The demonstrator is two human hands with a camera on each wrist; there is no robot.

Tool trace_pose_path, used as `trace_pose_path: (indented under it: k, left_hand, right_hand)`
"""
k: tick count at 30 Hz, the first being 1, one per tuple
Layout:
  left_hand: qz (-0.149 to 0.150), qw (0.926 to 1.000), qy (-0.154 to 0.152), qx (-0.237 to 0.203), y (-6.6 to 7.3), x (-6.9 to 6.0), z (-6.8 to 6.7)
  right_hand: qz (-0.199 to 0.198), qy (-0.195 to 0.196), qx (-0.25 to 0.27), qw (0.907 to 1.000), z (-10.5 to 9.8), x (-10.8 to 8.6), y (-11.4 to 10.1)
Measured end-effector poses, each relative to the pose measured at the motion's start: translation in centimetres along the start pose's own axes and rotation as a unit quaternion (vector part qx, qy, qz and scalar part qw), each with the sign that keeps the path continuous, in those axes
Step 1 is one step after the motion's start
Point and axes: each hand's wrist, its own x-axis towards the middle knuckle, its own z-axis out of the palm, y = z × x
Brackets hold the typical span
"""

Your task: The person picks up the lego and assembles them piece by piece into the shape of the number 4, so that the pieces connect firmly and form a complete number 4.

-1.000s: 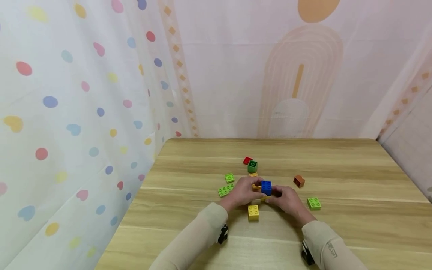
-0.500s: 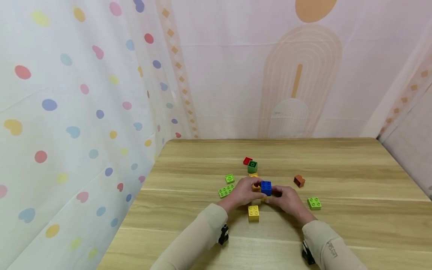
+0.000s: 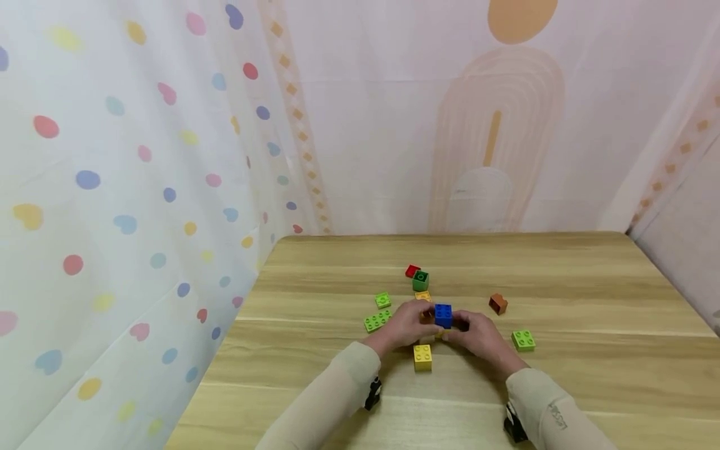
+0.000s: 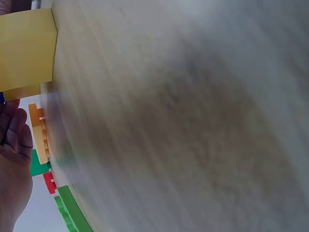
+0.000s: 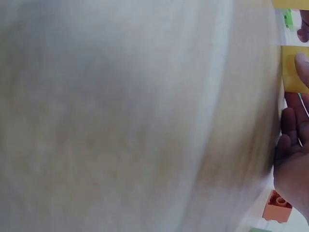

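Between my two hands stands a blue toy building brick [image 3: 443, 315] on top of a yellow brick [image 5: 289, 72]. My left hand [image 3: 406, 326] pinches the blue brick from the left, its thumb low on the near side. From the right, my right hand [image 3: 477, 334] holds the stack; its thumb lies on the yellow brick in the right wrist view. The yellow brick is mostly hidden by fingers in the head view. Closer to me, a separate yellow brick [image 3: 422, 357] sits on the table, and it covers much of the stack in the left wrist view.
Behind the hands are an orange-yellow brick [image 3: 423, 296], a dark green brick [image 3: 420, 280] and a red one [image 3: 412, 270]. Light green bricks [image 3: 377, 320] [image 3: 383, 300] lie left. An orange-brown brick [image 3: 497, 304] and a light green brick [image 3: 523, 340] lie right on the wooden table [image 3: 315, 275].
The head view has tilted slightly, so everything sits a little lower in it. Both hands keep their hold on the stack with no clear movement.
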Motion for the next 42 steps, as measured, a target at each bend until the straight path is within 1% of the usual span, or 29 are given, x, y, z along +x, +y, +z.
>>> trace_pose_path:
  k: [5, 8, 13, 15, 17, 20, 22, 23, 25, 27, 31, 33, 38, 42]
  left_hand:
    - [-0.004, 0.9999, -0.005, 0.009, 0.0, 0.0, 0.1]
    - [-0.004, 0.9999, -0.005, 0.013, 0.0, 0.0, 0.0]
    - [-0.001, 0.9998, -0.002, 0.019, 0.1, 0.1, 0.0]
    - [0.005, 0.9995, -0.005, 0.032, 0.1, 0.2, -0.1]
    - [0.005, 0.9987, -0.013, 0.050, 0.0, 0.1, -0.4]
    - [-0.010, 0.9980, -0.022, 0.058, -0.2, -0.4, -1.3]
    - [-0.026, 0.9985, -0.012, 0.046, -0.5, -0.7, -2.2]
    - [-0.031, 0.9988, 0.000, 0.037, -0.6, -0.9, -2.6]
    - [-0.036, 0.9987, 0.027, 0.023, -1.0, -1.0, -3.5]
    - [-0.038, 0.9979, 0.050, 0.020, -1.2, -1.0, -4.5]
    - [-0.042, 0.9959, 0.077, 0.024, -1.8, -1.1, -6.2]
    - [-0.047, 0.9949, 0.088, 0.013, -2.1, -1.1, -7.0]
    - [-0.058, 0.9914, 0.117, -0.004, -3.5, -1.6, -8.2]
    - [-0.053, 0.9906, 0.126, 0.001, -4.9, -2.9, -8.5]
  right_hand:
    - [0.010, -0.027, 0.012, 0.9995, -0.7, -0.3, -0.3]
    - [0.002, -0.027, 0.008, 0.9996, -1.2, -0.5, -0.7]
    - [-0.013, -0.021, 0.027, 0.9993, -1.8, -0.6, -1.2]
    - [-0.012, -0.016, 0.033, 0.9993, -1.8, -0.4, -1.4]
    - [-0.012, -0.015, 0.032, 0.9993, -1.8, -0.3, -1.6]
    - [-0.010, -0.015, 0.023, 0.9996, -1.7, -0.2, -2.0]
    - [-0.007, -0.014, 0.019, 0.9997, -1.6, -0.1, -2.2]
    - [-0.007, -0.014, 0.017, 0.9997, -1.5, -0.1, -2.2]
    - [-0.005, -0.008, 0.014, 0.9999, -1.4, -0.1, -2.3]
    - [0.000, -0.001, 0.016, 0.9999, -1.4, -0.2, -2.4]
    - [0.012, 0.004, 0.023, 0.9997, -1.3, -0.4, -2.6]
    - [0.021, 0.005, 0.027, 0.9994, -1.4, -0.4, -2.6]
    - [0.023, 0.003, 0.028, 0.9993, -1.5, -0.4, -2.5]
    - [0.017, 0.004, 0.035, 0.9992, -1.6, -0.4, -2.2]
